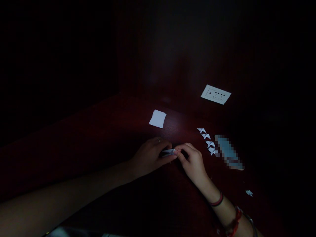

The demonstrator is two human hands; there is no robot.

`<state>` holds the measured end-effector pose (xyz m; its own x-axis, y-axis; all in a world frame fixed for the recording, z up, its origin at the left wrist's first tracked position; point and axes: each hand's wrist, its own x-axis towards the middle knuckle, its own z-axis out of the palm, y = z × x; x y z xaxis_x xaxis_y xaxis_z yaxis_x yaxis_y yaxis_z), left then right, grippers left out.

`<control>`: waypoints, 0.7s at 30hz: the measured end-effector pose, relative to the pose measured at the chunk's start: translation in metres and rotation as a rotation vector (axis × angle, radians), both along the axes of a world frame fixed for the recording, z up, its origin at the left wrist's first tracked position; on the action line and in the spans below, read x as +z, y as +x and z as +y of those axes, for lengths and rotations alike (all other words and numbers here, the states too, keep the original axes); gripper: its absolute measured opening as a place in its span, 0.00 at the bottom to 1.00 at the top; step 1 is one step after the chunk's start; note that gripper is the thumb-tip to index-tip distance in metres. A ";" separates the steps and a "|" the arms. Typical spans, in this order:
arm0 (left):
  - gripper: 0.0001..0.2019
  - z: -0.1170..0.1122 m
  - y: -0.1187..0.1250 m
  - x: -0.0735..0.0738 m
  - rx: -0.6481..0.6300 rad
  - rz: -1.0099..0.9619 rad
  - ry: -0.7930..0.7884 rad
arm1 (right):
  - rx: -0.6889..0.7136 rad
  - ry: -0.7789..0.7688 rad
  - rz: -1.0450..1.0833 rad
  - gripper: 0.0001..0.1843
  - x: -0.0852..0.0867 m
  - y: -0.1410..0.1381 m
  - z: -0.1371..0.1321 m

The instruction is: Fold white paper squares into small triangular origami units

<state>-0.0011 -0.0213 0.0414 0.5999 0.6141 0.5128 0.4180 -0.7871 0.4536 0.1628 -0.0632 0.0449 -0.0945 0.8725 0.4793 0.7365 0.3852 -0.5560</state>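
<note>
Two hands meet low over the bench (106,131), and the paper (169,152) sits between them, folded to a narrow shape. Your right hand (194,161) has its fingers clamped on the paper's right tip; your left hand (149,153) curves thumb and index round it, and whether they press on it you cannot tell. Expect it to be very light, crisp along the folds, easily bent or torn; pinch it gently near a crease. Your fingers hide its tip and part of its outline, and the gloom swallows fine folds. Just beyond, to the right, lie folded pieces (207,141); their count is hard to make out. A blue thing (228,153) beside them is pixelated. Farther off are the sheets (157,118), then the socket (216,94); darkness hides the rest.
</note>
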 end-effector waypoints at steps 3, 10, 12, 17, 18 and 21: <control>0.11 -0.001 0.001 -0.002 0.048 0.048 0.072 | -0.018 0.012 -0.006 0.04 0.000 -0.001 -0.001; 0.05 0.001 0.003 -0.006 0.047 0.068 0.129 | -0.019 0.024 -0.018 0.04 0.001 -0.003 -0.002; 0.04 0.001 0.002 -0.005 0.041 0.069 0.150 | -0.017 0.022 -0.007 0.06 0.001 -0.003 -0.001; 0.05 0.002 0.001 -0.006 0.024 0.073 0.177 | 0.010 0.012 0.052 0.09 0.000 0.000 0.000; 0.06 0.002 0.001 -0.006 0.022 0.071 0.178 | 0.015 0.009 0.063 0.09 0.000 0.000 0.000; 0.06 0.003 0.001 -0.007 0.026 0.069 0.172 | 0.019 0.006 0.078 0.07 0.000 0.001 0.001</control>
